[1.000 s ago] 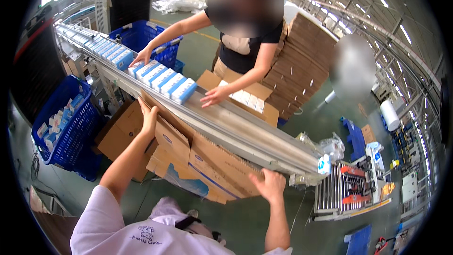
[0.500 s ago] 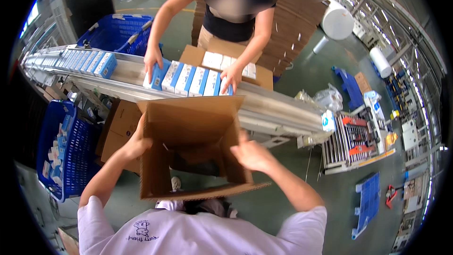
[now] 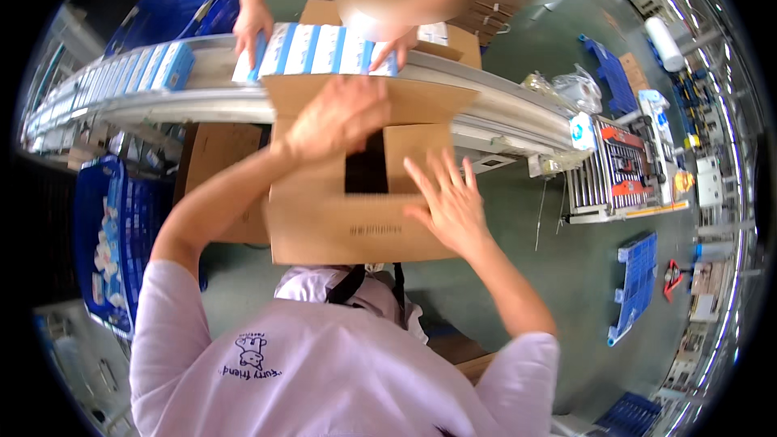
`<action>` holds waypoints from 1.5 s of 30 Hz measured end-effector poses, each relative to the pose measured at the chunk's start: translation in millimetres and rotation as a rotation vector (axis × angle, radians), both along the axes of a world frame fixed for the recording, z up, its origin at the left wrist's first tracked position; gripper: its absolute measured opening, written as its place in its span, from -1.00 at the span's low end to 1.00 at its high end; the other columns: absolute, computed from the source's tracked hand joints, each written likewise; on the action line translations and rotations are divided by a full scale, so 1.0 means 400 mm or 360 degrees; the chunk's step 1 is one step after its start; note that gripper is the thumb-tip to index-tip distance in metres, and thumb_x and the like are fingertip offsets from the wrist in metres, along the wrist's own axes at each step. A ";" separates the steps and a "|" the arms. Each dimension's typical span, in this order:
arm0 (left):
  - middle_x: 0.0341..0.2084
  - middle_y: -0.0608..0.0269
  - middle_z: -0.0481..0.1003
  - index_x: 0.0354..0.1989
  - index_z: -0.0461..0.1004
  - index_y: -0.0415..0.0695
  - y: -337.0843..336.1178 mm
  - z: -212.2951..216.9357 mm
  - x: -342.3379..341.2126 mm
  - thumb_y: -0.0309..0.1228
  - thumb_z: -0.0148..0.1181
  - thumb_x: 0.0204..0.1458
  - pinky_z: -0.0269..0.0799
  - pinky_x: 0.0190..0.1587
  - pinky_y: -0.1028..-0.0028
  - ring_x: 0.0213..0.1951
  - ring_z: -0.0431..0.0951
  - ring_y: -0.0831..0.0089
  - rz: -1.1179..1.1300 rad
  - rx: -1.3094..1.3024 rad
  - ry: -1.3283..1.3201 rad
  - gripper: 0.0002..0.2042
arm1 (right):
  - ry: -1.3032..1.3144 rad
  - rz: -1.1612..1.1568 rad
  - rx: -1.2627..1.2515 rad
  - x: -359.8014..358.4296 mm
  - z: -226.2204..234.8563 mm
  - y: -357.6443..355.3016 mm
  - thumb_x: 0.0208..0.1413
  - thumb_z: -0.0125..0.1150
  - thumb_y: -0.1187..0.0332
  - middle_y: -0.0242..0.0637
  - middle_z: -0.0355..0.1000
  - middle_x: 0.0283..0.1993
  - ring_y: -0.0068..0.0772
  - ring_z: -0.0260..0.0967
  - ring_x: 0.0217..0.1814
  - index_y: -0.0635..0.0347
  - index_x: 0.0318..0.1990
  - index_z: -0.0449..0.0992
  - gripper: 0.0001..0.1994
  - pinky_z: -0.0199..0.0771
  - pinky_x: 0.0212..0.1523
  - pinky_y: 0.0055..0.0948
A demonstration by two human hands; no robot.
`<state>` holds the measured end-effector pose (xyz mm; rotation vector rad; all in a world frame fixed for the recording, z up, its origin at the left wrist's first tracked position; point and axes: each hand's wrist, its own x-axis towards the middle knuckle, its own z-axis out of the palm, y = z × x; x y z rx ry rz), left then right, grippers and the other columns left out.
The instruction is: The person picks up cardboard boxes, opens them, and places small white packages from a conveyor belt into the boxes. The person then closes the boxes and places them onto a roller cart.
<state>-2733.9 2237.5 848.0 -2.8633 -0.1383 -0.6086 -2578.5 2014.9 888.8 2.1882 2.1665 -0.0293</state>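
A brown cardboard box (image 3: pixel 356 226) is in front of me, its far and near flaps spread outward. Both side flaps lie folded inward, and a dark gap between them shows the inside. My left hand (image 3: pixel 336 120), smeared by motion, reaches over the left flap toward the far one; its fingers are unclear. My right hand (image 3: pixel 453 204) lies with spread fingers against the right side of the near flap and the right side flap. Beyond the box, a co-worker's two hands hold the ends of a row of blue-and-white cartons (image 3: pixel 314 50).
The cartons stand on a conveyor (image 3: pixel 218 91) running across, with more cartons (image 3: pixel 162 69) at its left. A blue basket (image 3: pixel 121 275) holding small packs stands at left. Another cardboard box (image 3: pixel 227 162) is below the conveyor. A roller table (image 3: pixel 619 166) and blue pallet (image 3: pixel 635 287) are at right.
The box's side flaps have gone from upright to folded inward. My left hand has moved from the left side to over the top; my right hand has spread its fingers.
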 end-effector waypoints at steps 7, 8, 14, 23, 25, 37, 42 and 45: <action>0.10 0.15 0.29 0.09 0.32 0.02 -0.140 -0.163 -0.150 0.04 -0.03 0.02 -0.04 0.25 0.12 0.21 0.12 0.00 0.0170 0.0167 0.0229 -0.49 | 0.0128 -0.0269 0.1443 0.087 -0.237 0.008 0.11 -0.01 0.14 0.06 0.03 0.24 0.08 0.00 0.25 0.26 0.21 0.09 -0.43 -0.09 0.21 0.03; 0.19 0.18 0.16 0.14 0.26 0.05 -0.180 -0.156 -0.178 0.05 0.00 0.00 -0.11 0.28 0.12 0.26 0.01 0.02 0.0242 -0.0300 0.0231 -0.44 | 0.0038 -0.0866 0.1415 0.082 -0.255 0.011 0.11 0.00 0.13 0.12 0.02 0.24 0.12 0.01 0.24 0.27 0.25 0.01 -0.37 -0.11 0.22 0.02; 0.30 0.00 -0.12 0.28 -0.04 -0.14 -0.009 -0.184 -0.423 0.11 -0.18 0.06 -0.26 0.32 0.31 0.32 -0.16 0.14 0.1641 -0.1211 0.0054 -0.28 | 0.1691 -0.0698 0.0186 -0.139 -0.360 0.051 0.19 -0.20 -0.05 -0.18 -0.21 0.39 -0.24 -0.27 0.42 0.22 0.32 -0.21 -0.29 -0.22 0.32 -0.19; 0.06 0.09 0.33 0.16 0.24 -0.14 0.137 -0.357 -0.900 0.24 -0.16 0.02 0.28 0.09 0.33 0.03 0.39 0.34 0.0488 -0.4456 -0.1489 -0.28 | 0.3097 -0.0493 -0.0268 -0.225 -0.227 0.071 -0.03 0.18 0.52 -0.23 0.15 0.19 -0.45 0.08 0.24 0.25 0.28 -0.08 -0.27 0.11 0.18 -0.42; 0.00 0.12 0.39 0.15 0.26 -0.06 0.102 -0.361 -0.823 0.33 -0.20 -0.05 0.38 -0.05 0.38 -0.09 0.46 0.38 0.1106 -0.4228 -0.0938 -0.23 | 0.3117 -0.0552 -0.0127 -0.318 -0.092 0.102 0.04 0.03 0.55 -0.15 0.07 0.23 -0.40 0.04 0.25 0.28 0.27 -0.11 -0.35 0.08 0.19 -0.39; 0.04 -0.05 0.33 0.25 0.03 -0.12 -0.045 -0.231 -0.377 -0.50 0.01 -0.07 0.23 0.09 0.40 0.08 0.34 0.25 0.1019 -0.2623 -0.0411 -0.38 | 0.0938 0.0234 0.0787 -0.336 -0.197 0.173 -0.01 0.16 0.12 0.06 0.44 -0.26 0.00 0.40 -0.21 0.33 0.02 0.26 -0.47 0.37 -0.26 -0.12; -0.10 0.17 0.40 0.07 0.26 -0.28 0.049 -0.269 -0.518 -0.55 0.02 -0.08 0.31 -0.02 0.45 -0.06 0.40 0.42 0.0200 -0.3597 -0.0785 -0.56 | 0.0236 -0.1480 0.0099 0.033 -0.239 -0.083 0.00 0.15 0.11 0.01 0.44 -0.36 -0.03 0.43 -0.29 0.28 -0.01 0.28 -0.50 0.41 -0.32 -0.11; -0.10 0.07 0.42 0.08 0.25 -0.28 0.221 -0.636 -0.667 -0.23 0.19 -0.01 0.33 -0.01 0.39 -0.06 0.43 0.35 0.1352 -0.2858 -0.0533 -0.47 | 0.0538 -0.1250 0.0304 -0.039 -0.267 -0.025 0.07 0.04 0.22 0.04 0.42 -0.53 0.10 0.41 -0.44 0.28 -0.16 0.32 -0.70 0.41 -0.41 -0.03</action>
